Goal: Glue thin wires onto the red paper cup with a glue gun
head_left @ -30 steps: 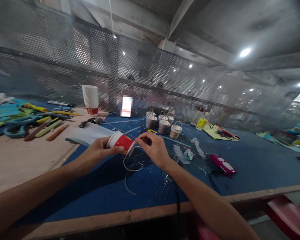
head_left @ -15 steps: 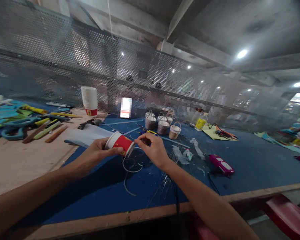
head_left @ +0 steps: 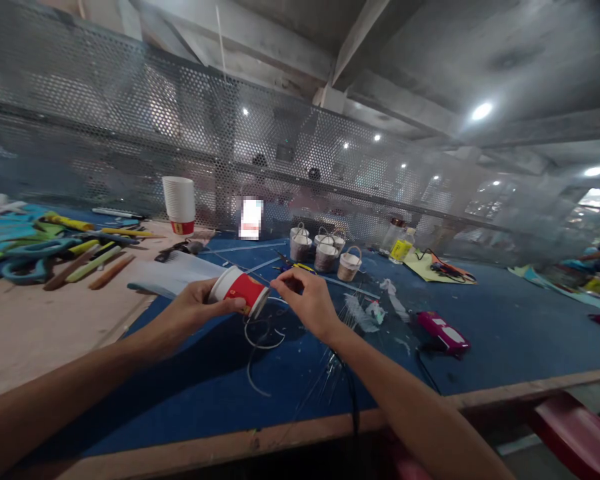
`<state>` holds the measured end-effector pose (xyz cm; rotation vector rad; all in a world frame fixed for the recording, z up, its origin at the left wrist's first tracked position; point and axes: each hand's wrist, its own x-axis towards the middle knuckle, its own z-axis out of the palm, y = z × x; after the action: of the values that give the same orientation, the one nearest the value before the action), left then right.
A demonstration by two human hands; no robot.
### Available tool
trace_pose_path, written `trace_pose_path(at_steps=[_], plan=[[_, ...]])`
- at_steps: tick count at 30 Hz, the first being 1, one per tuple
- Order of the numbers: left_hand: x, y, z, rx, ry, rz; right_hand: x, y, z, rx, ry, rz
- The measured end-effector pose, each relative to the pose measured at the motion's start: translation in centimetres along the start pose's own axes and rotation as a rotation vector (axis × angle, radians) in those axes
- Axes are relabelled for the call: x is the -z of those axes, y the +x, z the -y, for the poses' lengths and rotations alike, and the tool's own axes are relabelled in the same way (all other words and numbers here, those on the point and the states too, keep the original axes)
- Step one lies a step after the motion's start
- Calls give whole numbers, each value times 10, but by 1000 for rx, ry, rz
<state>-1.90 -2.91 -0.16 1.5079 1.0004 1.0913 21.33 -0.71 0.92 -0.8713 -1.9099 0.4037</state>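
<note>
Cup, red with a white band, is lying on its side in the air just above the tabletop, its wide rim turned left. Left hand is wrapping around the cup from below, thumb pressing on its red wall. Right hand is pinching at the cup's narrow end, fingertips closed together; whether anything thin is sitting between them is too small to tell. Under both hands, curled white strips are lying on the blue surface, and thin clear strands are fanning out beside the right forearm. Further back, four small baskets with handles are standing close together, with a yellow-labelled bottle to their right. A pink tool is resting well to the right of the hands. To the left, a white sheet is lying near the cup, a stack of cups is standing by the mesh screen, and scissors and sticks are crowding the bare wood.
</note>
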Motion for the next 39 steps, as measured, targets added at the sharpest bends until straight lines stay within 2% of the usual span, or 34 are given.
trace_pose_path(at_steps=[5, 17, 26, 39], plan=[[-2, -2, -3, 0, -14, -2, 0, 0, 0, -5, -15, -2], [3, 3, 7, -27, 35, 4, 1, 0, -1, -37, -22, 18], [1, 0, 0, -37, 53, -32, 0, 0, -2, -54, 11, 35], [0, -5, -3, -31, 35, -15, -1, 1, -5, -49, 42, 70]])
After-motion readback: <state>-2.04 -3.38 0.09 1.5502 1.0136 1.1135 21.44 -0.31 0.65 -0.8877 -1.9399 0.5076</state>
